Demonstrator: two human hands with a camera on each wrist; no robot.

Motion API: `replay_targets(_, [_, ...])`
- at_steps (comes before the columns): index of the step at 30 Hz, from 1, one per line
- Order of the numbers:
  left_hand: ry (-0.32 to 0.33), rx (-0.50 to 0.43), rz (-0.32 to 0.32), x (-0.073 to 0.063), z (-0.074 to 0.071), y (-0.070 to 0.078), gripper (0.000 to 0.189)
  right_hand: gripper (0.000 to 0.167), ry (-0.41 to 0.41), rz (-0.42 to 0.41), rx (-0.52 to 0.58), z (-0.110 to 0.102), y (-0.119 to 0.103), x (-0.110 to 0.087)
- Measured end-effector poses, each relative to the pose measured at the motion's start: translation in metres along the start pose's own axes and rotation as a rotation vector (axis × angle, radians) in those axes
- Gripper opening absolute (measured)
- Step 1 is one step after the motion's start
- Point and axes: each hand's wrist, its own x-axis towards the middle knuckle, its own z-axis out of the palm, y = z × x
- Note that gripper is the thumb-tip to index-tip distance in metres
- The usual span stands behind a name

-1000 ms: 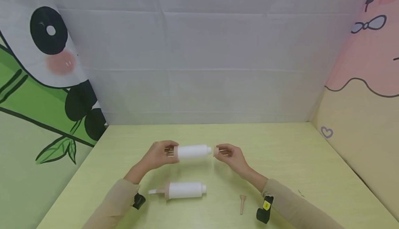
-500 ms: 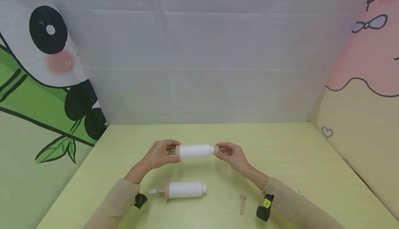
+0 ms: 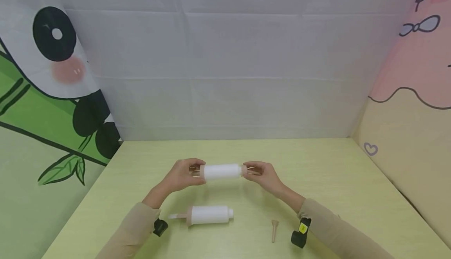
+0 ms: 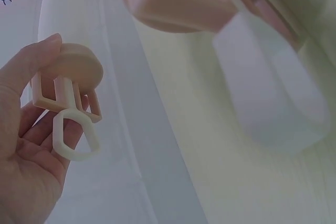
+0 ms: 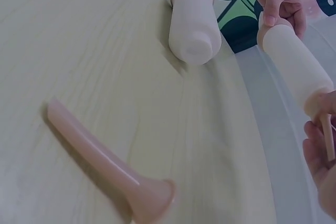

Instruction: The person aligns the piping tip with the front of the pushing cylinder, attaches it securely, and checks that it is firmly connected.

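My left hand [image 3: 183, 174] grips the pinkish collar end of a white syringe-like tube [image 3: 221, 171], held level above the table. In the left wrist view, a pale ring-handled plunger [image 4: 68, 148] sticks out of this end, beside the palm. At the tube's other end, my right hand [image 3: 262, 176] pinches a pinkish nozzle [image 3: 244, 170], which sits against the tube's narrow tip. The right wrist view shows the nozzle's thin stem [image 5: 328, 135] pointing into the palm. A second white syringe-like tube [image 3: 210, 215], also with a pinkish collar, lies on the table below the hands.
A loose pinkish nozzle [image 3: 274, 230] with a flared end lies on the table [image 3: 317, 165], near the right forearm. A white backdrop [image 3: 225, 75] closes off the back, with painted panels at both sides. Black cameras hang at both wrists.
A second ago a gap stood between nozzle and tube tip. The tube has moved slightly right, and now the two meet. The lower tube and loose nozzle have stayed put.
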Motion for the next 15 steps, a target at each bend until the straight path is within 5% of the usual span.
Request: replay_targets(15, [-0.011,-0.022,-0.009,0.0027,0.0047,0.0033,0.051,0.038,-0.024,-0.002,-0.051,-0.0062,0.0033,0.0016])
